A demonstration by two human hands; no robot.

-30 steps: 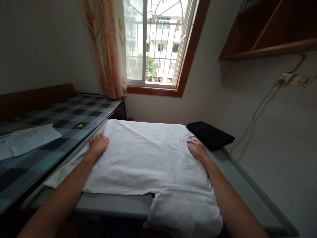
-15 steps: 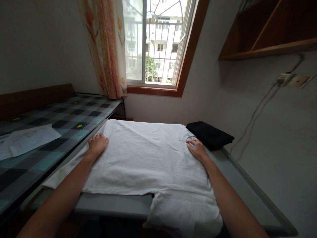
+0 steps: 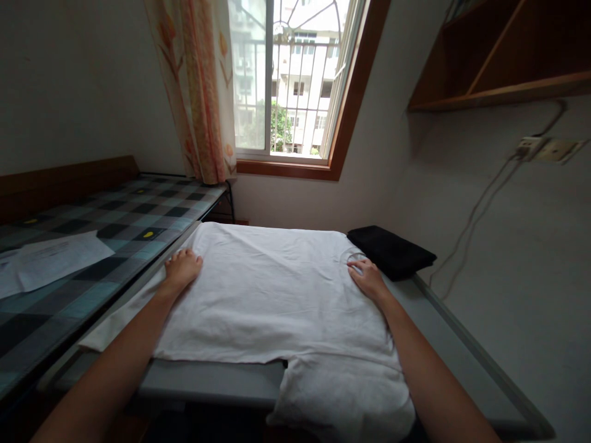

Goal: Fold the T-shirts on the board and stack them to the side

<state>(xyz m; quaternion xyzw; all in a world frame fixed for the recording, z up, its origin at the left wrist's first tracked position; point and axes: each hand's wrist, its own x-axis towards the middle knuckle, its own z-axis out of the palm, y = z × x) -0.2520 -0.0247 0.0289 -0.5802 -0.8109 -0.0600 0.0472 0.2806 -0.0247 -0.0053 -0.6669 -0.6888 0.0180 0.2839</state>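
Note:
A white T-shirt (image 3: 272, 289) lies spread sideways across a grey table, its collar at the right and its hem at the left. One sleeve hangs over the near edge. At the hem end, my left hand (image 3: 183, 268) rests with its fingers curled down onto the fabric. A paler strip of white cloth extends left beneath that forearm. Over at the collar, my right hand (image 3: 367, 277) has its thumb and fingers closed on the neckline cloth. Both hands touch the shirt; the fingertips are partly hidden.
Folded black cloth (image 3: 390, 251) lies at the table's far right corner. The grey table (image 3: 217, 381) abuts the right wall. To the left is a bed with a checkered mattress (image 3: 170, 212) and paper sheets (image 3: 64, 258). A curtained window (image 3: 295, 92) is ahead; a wooden shelf (image 3: 498, 92) hangs above right.

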